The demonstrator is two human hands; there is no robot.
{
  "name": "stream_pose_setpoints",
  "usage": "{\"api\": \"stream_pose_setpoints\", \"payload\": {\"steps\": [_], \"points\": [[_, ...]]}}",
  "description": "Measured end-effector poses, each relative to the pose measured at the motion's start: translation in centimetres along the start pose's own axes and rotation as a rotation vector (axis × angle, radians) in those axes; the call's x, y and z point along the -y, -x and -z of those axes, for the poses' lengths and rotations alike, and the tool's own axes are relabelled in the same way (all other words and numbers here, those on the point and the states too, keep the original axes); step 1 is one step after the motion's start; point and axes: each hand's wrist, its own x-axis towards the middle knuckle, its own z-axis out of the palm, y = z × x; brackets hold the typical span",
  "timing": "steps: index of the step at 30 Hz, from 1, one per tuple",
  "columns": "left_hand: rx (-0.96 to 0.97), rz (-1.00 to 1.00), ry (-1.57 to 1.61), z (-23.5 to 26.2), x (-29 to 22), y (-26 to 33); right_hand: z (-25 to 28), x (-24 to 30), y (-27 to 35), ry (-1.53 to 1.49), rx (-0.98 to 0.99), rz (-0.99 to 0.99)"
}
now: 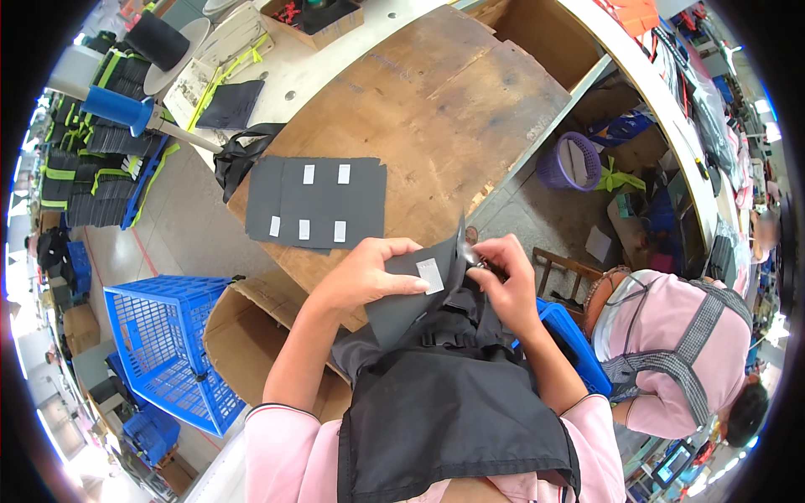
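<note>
Head view: the largest thing is the brown board [428, 126], which has faint, unreadable scrawl toward its far left part. On the near side is the wearer's black apron [457, 419]. At right, a co-worker [671, 335] in a pink top bends over, well apart from the wearer's hands. At left stands a blue crate [168, 293], with an open carton [239, 323] just right of it. Dark grey sheets [327, 201] lie on the board's near left part. Beyond the board, at right, is a purple basket [549, 163]. The grey piece [394, 314] is above the apron, just right of and nearer than the sheets; the left hand [360, 272] grips it, thumb on top. The right hand [511, 281] is closed at the piece's right edge, pinching a shiny metal thing [471, 256]; its kind I cannot tell. Smallest are the white labels: five on the sheets, two far and three near, and one label [429, 275] on the held piece beside the left thumb, its print too small to read
</note>
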Motion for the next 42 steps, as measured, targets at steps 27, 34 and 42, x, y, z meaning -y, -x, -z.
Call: {"api": "stream_pose_setpoints", "payload": {"steps": [27, 34, 42], "points": [[-0.363, -0.566, -0.473, 1.0, -0.3, 0.7, 0.5, 4.0, -5.5, -0.234, 0.252, -0.041], [-0.159, -0.088, 0.398, -2.7, 1.3, -0.3, -0.8, 4.4, -2.6, 0.115, -0.192, 0.201], [-0.198, -0.124, 0.373, -3.2, 1.8, -0.7, -0.3, 3.0, 0.4, 0.365, -0.208, 0.310]]}}
